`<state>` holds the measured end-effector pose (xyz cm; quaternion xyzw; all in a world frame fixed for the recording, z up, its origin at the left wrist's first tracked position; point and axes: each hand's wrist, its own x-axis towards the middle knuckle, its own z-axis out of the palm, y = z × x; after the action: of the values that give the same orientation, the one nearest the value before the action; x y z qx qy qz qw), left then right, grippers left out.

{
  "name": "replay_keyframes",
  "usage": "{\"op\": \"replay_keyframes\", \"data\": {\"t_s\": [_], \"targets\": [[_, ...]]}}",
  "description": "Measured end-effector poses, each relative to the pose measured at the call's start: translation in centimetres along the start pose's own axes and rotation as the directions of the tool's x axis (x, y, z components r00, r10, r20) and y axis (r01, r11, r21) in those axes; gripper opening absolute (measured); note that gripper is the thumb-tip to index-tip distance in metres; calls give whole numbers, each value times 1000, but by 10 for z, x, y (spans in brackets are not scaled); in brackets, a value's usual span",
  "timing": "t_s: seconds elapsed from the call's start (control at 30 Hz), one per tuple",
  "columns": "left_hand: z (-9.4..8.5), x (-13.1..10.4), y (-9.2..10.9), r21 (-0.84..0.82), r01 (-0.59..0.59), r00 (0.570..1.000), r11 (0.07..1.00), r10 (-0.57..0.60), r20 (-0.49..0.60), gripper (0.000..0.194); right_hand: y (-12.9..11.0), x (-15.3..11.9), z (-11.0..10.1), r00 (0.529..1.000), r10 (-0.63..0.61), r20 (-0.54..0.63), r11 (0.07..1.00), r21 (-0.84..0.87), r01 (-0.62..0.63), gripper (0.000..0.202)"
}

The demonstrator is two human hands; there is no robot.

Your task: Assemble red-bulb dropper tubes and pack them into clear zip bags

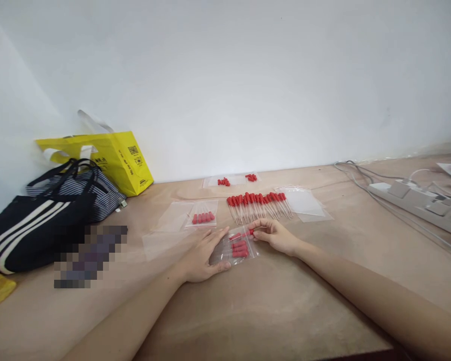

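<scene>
My right hand (276, 235) pinches a dropper by its red rubber bulb (251, 232), at the opening edge of a clear zip bag (254, 251). Several red-bulbed droppers (240, 253) lie inside this bag. My left hand (203, 255) rests on the bag's left side, fingers stretched and thumb apart, covering part of it. Beyond my hands, many loose droppers (257, 200) lie in a row, red bulbs away from me and clear tips toward me. Another zip bag (212, 208) holding several droppers lies to the left of the row.
Flat clear bags (310, 204) lie right of the row, others (171, 216) to the left. Filled bags (235, 181) lie by the wall. A yellow bag (120, 165), a black bag (41, 225) and a pixelated patch are left; a power strip (417, 203) with cables is right.
</scene>
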<state>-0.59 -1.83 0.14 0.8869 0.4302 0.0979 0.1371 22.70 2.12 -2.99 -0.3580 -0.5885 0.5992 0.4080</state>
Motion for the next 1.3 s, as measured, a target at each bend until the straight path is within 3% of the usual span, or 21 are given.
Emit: {"op": "replay_keyframes", "data": {"t_s": [0.13, 0.43, 0.67, 0.77, 0.87, 0.97, 1.07, 1.17, 1.23, 1.3], "targets": [[0, 1, 0, -8, -4, 1000, 1000, 4, -12, 73, 2, 5, 2, 998, 55, 10, 997, -55, -55, 27], [0, 1, 1, -1, 12, 1000, 1000, -12, -20, 76, 7, 16, 19, 985, 50, -164, 971, -222, -87, 35], [0, 1, 0, 1, -5, 1000, 1000, 5, -17, 75, 8, 14, 15, 998, 55, 42, 981, -189, -46, 40], [0, 1, -4, -11, -30, 1000, 999, 30, 3, 66, 7, 11, 6, 1000, 16, 19, 969, -247, -11, 35], [-3, 2, -5, -21, -96, 995, 995, 97, 40, 54, 3, 4, -6, 992, -120, -35, 888, -451, 91, 28], [-8, 2, -6, 3, -167, 983, 986, 166, 76, 49, -3, -6, -15, 965, -250, 84, 726, -643, 244, 23], [-10, 2, -12, 82, -187, 981, 979, 181, 72, 37, -7, -11, -15, 934, -290, 208, 618, -704, 349, 27], [-9, 3, -23, 214, -109, 987, 971, 130, -91, 32, -6, -11, -7, 922, -296, 250, 549, -745, 378, 30], [-6, 4, -28, 257, -35, 958, 966, 105, -266, 30, -4, -8, -1, 915, -308, 262, 504, -770, 390, 31], [-4, 2, -26, 217, -38, 912, 975, 122, -391, 28, 1, -6, 3, 900, -343, 270, 457, -789, 411, 32]]}}
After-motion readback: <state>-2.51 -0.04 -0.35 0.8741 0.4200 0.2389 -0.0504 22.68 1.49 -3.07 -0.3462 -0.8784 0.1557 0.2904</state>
